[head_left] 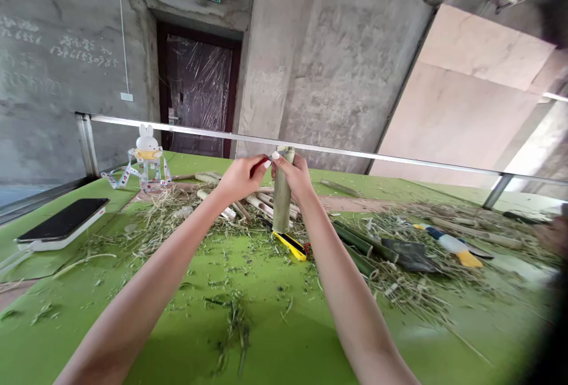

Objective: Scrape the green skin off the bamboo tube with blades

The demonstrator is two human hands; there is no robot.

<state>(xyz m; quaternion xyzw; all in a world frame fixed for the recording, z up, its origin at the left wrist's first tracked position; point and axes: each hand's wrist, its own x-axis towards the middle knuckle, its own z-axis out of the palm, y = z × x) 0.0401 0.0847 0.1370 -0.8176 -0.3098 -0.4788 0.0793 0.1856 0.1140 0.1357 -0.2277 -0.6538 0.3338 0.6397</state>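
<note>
An upright piece of bamboo tube (281, 201) stands near the middle, its lower end close to the green tabletop. My right hand (295, 175) is closed around its upper part, the thumb near the rim. Just left of the rim, my left hand (248, 178) pinches a small tool with a red handle (261, 166); the fingers hide most of it, and its kind cannot be made out. Beside the tube's foot lies a yellow utility knife (290, 245). Behind the hands are several cut bamboo pieces (257, 203) among shavings.
On the left are a phone (64, 219) on a white box and a rabbit-shaped bottle (148, 157) with a strap. Dark green bamboo tubes (361, 246) and a blue, white and yellow glove (448, 246) lie right. A metal rail (337, 152) runs along the back.
</note>
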